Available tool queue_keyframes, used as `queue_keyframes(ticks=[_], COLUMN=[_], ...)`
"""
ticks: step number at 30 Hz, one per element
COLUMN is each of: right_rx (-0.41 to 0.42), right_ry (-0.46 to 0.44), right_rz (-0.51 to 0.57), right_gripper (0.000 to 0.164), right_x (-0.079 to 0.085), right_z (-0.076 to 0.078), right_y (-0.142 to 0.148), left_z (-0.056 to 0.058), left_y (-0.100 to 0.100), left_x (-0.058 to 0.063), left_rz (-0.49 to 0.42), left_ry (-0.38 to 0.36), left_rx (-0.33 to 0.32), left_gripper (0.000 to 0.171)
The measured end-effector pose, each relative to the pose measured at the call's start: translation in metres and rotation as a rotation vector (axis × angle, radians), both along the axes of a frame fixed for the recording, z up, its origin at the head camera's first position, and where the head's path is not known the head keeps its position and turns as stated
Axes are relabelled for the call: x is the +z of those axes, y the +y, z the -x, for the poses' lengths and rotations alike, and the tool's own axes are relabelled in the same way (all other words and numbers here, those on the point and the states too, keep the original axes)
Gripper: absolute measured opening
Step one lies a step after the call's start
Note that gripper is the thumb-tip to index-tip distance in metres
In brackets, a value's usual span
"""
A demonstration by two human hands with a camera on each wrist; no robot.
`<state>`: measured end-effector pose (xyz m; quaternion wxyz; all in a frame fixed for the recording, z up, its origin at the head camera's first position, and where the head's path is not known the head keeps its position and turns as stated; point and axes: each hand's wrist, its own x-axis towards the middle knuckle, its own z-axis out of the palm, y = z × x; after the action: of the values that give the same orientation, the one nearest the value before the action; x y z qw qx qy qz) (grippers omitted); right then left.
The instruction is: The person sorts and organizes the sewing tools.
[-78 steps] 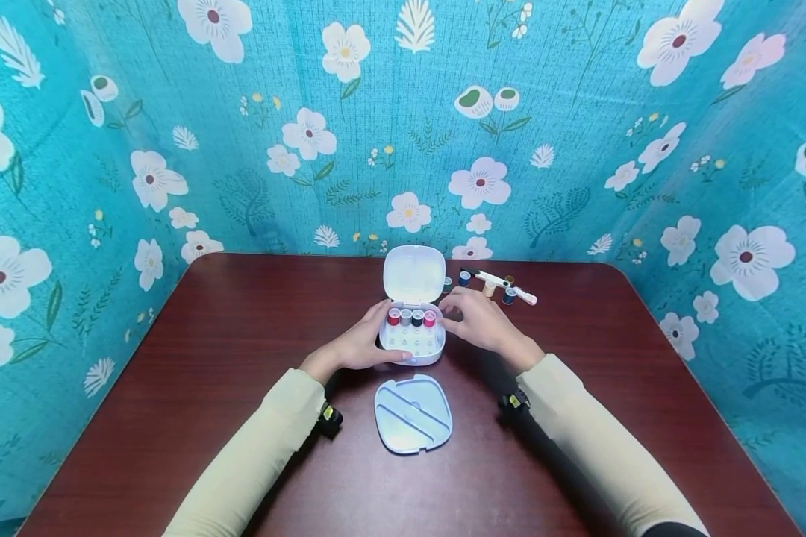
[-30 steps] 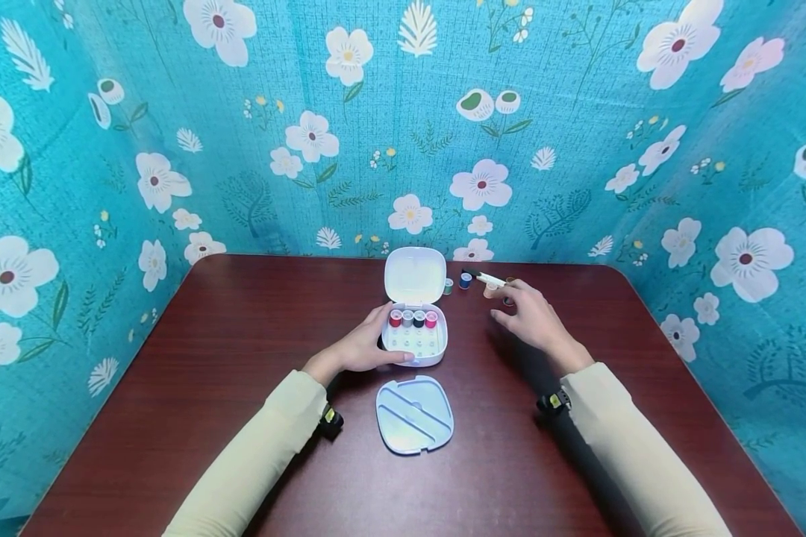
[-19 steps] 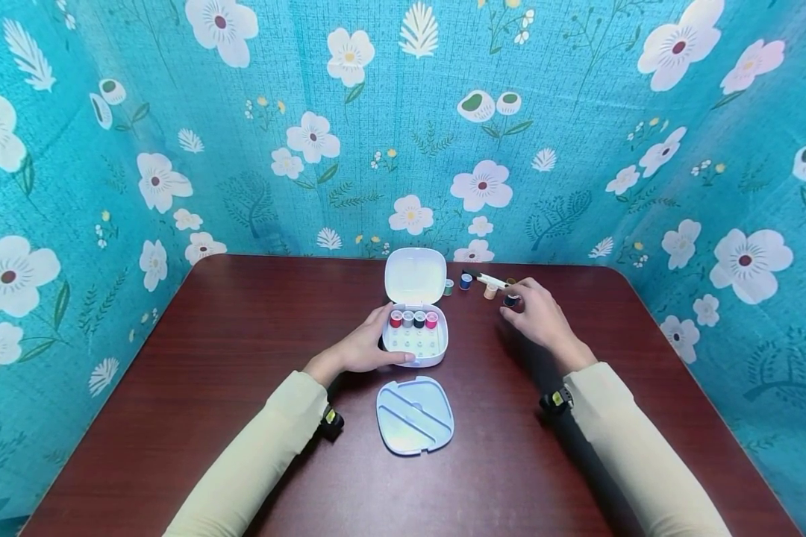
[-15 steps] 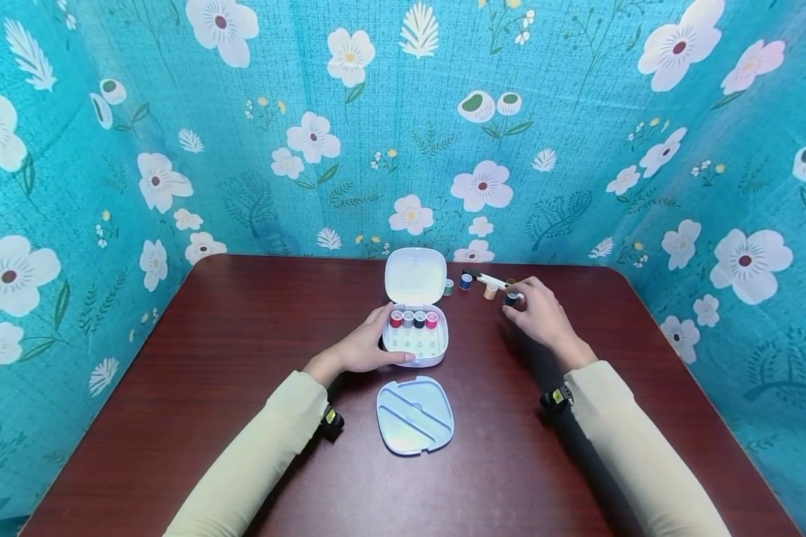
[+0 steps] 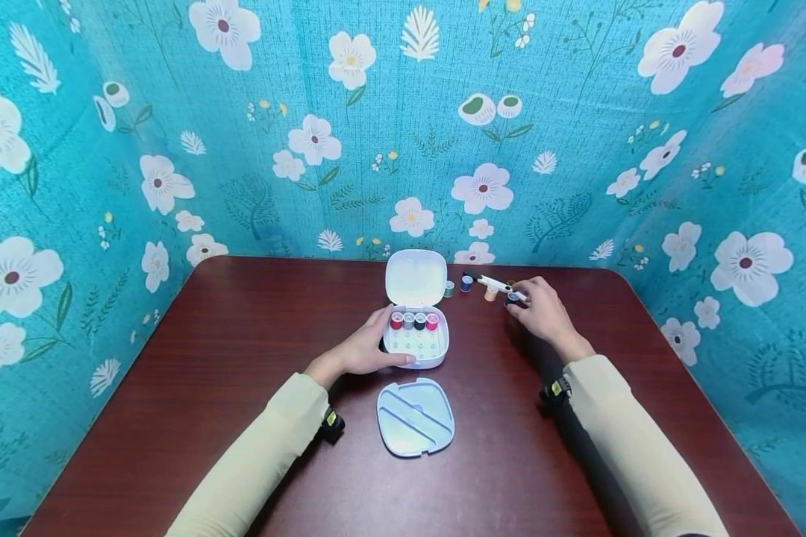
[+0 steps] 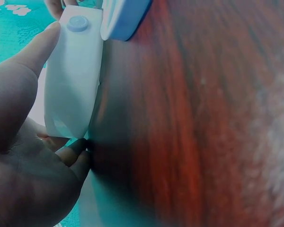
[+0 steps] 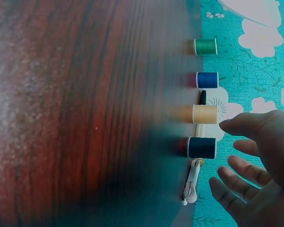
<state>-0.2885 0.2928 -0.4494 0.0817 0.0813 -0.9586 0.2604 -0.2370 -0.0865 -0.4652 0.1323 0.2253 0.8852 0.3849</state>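
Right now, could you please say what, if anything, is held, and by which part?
The left grip holds the white box by its left side and front; the right grip, beside the dark spool, holds nothing.

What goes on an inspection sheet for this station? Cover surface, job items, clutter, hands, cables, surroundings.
Surface: dark red-brown wood-grain table.
Job items: white box open; red spool, grey spool, black spool and pink spool in its back row. Pale tray in front. Green spool, blue spool, beige spool and dark spool stand outside.
Clutter: slim white-and-black item behind the beige spool.
Hands: left hand grips the white box; right hand is beside the dark spool, fingers not closed round it.
Cables: nothing seen.
Surroundings: teal floral cloth behind and at both sides.
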Motion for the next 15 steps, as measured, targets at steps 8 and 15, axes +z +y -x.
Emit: queue_keyframes(ticks=[8,15], right_rx=[-0.008,-0.022], right_ry=[-0.023,-0.056], right_rz=[0.041,0.071], right_gripper=[0.043,0.043], right_x=[-0.004,-0.009], right_z=[0.008,0.014], right_y=[0.000,0.002], left_z=[0.000,0.000], left_y=[0.000,0.000], left_x=[0.000,0.000], left_rz=[-0.004,-0.009], left_ry=[-0.001,0.000], left_rx=[-0.004,-0.003], left_gripper=[0.118,0.119])
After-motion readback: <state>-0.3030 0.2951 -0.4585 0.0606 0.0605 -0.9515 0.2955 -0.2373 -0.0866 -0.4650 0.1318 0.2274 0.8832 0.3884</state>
